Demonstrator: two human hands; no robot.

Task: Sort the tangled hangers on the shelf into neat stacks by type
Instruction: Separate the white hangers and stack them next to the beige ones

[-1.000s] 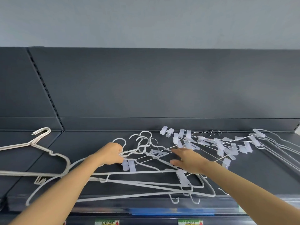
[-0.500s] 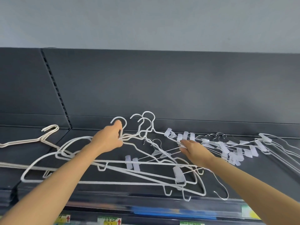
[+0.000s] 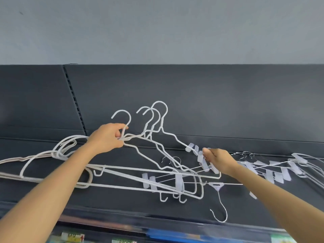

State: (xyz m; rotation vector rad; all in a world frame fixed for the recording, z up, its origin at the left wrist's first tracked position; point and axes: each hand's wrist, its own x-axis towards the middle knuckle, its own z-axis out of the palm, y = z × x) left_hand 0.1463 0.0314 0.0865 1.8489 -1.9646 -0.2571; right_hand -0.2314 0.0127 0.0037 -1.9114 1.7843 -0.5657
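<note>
Left hand point(image 3: 107, 139) grips smooth white coated-wire hangers point(image 3: 159, 102) at the necks, round hooks above. Right hand point(image 3: 219, 161) pinches translucent plastic clips point(image 3: 200, 157) on thin metal-rod hangers point(image 3: 278, 177). Shelf-edge labels point(image 3: 72, 237) below: unreadable.

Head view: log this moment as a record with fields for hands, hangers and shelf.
left hand: grips the white hangers at their necks, hooks pointing up
right hand: pinches the clips of a clip hanger
tangle: clip-hanger rods cross through the white hangers' frames
right pile: more clip hangers, lying flat
left pile: beige hangers, lying flat
shelf: dark, holds everything
</note>
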